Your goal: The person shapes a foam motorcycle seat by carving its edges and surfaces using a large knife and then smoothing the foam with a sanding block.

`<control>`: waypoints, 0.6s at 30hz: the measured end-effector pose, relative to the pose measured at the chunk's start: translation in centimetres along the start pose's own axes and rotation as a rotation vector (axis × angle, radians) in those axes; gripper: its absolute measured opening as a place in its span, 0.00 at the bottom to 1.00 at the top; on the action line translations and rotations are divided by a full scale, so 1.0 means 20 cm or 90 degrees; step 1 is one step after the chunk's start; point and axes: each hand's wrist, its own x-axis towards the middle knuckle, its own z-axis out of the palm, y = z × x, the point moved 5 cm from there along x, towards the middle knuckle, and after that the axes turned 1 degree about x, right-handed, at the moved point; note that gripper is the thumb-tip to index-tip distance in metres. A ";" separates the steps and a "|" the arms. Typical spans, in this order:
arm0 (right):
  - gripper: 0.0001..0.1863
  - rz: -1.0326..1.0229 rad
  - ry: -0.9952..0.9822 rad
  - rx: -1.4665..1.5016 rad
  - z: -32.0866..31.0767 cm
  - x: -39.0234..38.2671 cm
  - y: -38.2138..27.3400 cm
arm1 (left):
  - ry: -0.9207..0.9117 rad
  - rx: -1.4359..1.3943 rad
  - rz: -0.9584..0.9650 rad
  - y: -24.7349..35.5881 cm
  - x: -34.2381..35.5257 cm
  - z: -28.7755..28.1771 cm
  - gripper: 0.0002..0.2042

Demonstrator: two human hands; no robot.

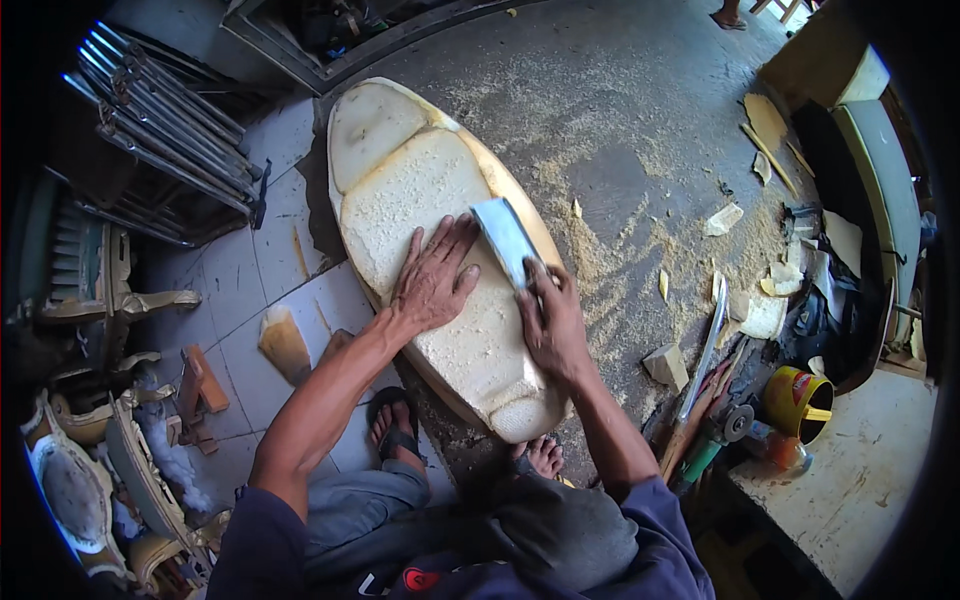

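Observation:
A long cream foam seat pad (400, 180), yellowed along its edges and dotted with crumbs, lies in front of me, its narrow end near my feet. My left hand (436, 275) presses flat on its upper face, fingers spread and holding nothing. At the pad's right edge, my right hand (552, 322) grips the near end of a pale blue sanding block (503, 238). The block is tilted along that edge; its underside is hidden, so I cannot tell how much of it touches the foam.
Crumbs and foam scraps (723, 220) litter the dark floor at right. Nearby are a green angle grinder (713, 442) and a yellow can (797, 402) on a low board. Stacked metal frames (165, 125) and carved chair parts (140, 470) stand left. Another person's foot (728, 20) shows far right.

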 end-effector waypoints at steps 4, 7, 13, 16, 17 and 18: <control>0.23 0.015 -0.002 0.048 0.02 0.05 0.03 | 0.003 0.044 0.028 -0.01 0.01 0.04 0.33; 0.26 -0.027 -0.056 0.023 -0.02 -0.35 0.02 | -0.020 0.020 0.003 -0.05 -0.05 -0.03 0.35; 0.22 -0.021 0.013 0.017 0.06 0.34 0.01 | 0.014 -0.007 0.043 0.04 0.03 0.00 0.33; 0.22 -0.038 0.052 0.035 0.10 0.35 0.07 | -0.011 -0.014 0.025 0.01 -0.01 0.04 0.33; 0.23 -0.016 0.026 0.063 0.10 0.20 0.03 | -0.015 -0.007 0.006 -0.04 -0.02 0.03 0.33; 0.24 0.002 0.005 0.085 0.05 -0.01 -0.02 | -0.033 0.008 -0.013 -0.06 -0.03 0.03 0.34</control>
